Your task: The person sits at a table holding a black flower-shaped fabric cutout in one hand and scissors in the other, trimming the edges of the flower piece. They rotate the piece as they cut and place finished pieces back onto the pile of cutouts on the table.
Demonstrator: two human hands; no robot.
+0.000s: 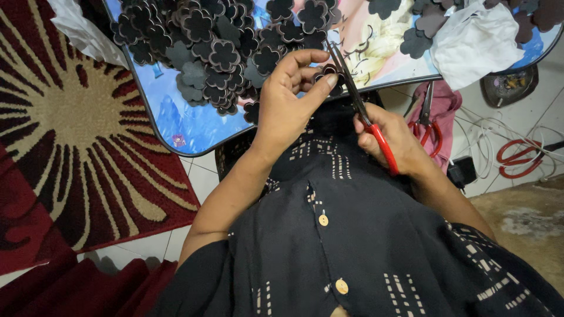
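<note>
- Left hand (289,94) pinches a small dark flower cutout (330,71) between thumb and fingers; the piece is mostly hidden by the fingertips.
- Right hand (392,141) grips red-handled scissors (359,105), fingers closed around the handles; blades meet the cutout at the table edge (176,147).
- Heap of flower cutouts (217,53) on the table, cut off at the top.
- Second scissors (427,120) partly hidden behind the wrist.

Red-handled scissors (370,126) cut a dark flower shape (330,75) edged in brown; matching dark flowers (205,47) crowd a blue and pink cartoon-printed surface (176,123), beside a maroon rug (70,129) with cream sunburst stripes and a white cloth (476,41).
</note>
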